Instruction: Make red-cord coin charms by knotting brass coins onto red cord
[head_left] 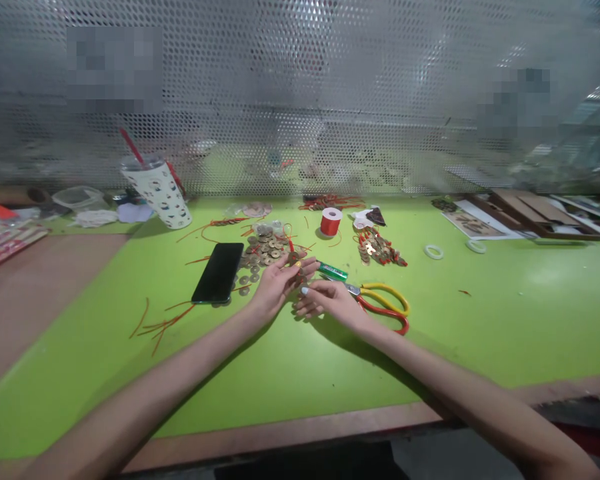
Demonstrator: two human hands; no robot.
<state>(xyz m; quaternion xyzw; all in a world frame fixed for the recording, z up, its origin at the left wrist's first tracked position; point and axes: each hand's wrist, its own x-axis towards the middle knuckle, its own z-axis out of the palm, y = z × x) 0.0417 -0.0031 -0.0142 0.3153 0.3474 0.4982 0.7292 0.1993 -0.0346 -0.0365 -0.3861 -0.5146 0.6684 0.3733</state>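
Observation:
A strand of old-style bronze coins point(293, 257) on red cord, with a loop at its top, lies across the fingers of my left hand point(274, 287), which holds it with thumb and fingers. My right hand point(336, 303) pinches the near end of the same strand, its thumb and fingers meeting there. A pile of loose coins point(269, 248) sits just beyond my left hand. Beside my right hand lie scissors point(387, 299) with one yellow and one red handle, and a green lighter point(333, 271). The scissors' blades are partly hidden behind the hand.
A black phone point(219, 272) and loose red cords point(167, 325) lie at left. Behind are a red thread spool point(331, 223), finished-looking coin strands point(380, 247) and a tilted patterned cup point(157, 193). White rings point(434, 252) lie at right. A perforated metal screen point(300, 87) closes off the back.

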